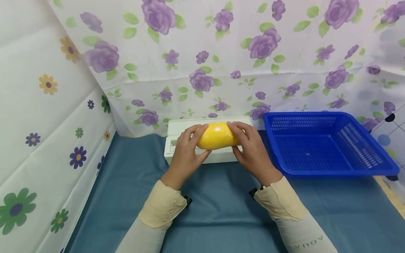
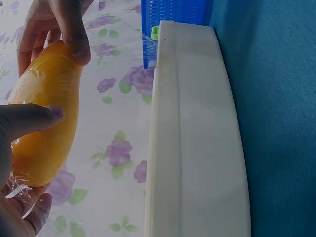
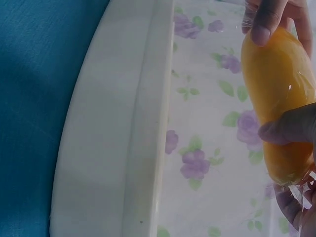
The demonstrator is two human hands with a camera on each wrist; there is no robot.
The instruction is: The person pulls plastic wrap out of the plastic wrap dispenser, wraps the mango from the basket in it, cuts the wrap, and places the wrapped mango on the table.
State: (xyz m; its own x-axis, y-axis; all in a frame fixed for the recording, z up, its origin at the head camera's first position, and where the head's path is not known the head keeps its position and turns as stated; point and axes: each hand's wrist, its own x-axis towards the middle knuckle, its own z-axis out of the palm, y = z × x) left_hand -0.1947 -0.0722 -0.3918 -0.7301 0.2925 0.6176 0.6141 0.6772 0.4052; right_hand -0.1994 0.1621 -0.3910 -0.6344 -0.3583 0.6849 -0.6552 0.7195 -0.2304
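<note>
A smooth yellow mango, wrapped in shiny clear film, is held up between both hands over the white cling film dispenser. My left hand grips its left end, thumb below and fingers over the top. At the other end my right hand holds it the same way. In the left wrist view, loose crinkled film bunches at the mango's end by the left fingers. Similar gathered film shows by the right hand in the right wrist view.
The dispenser's lid stands open behind the hands. A blue plastic basket stands to the right on the teal cloth. Flowered sheets hang at the back and left. A small green piece sits at the dispenser's end.
</note>
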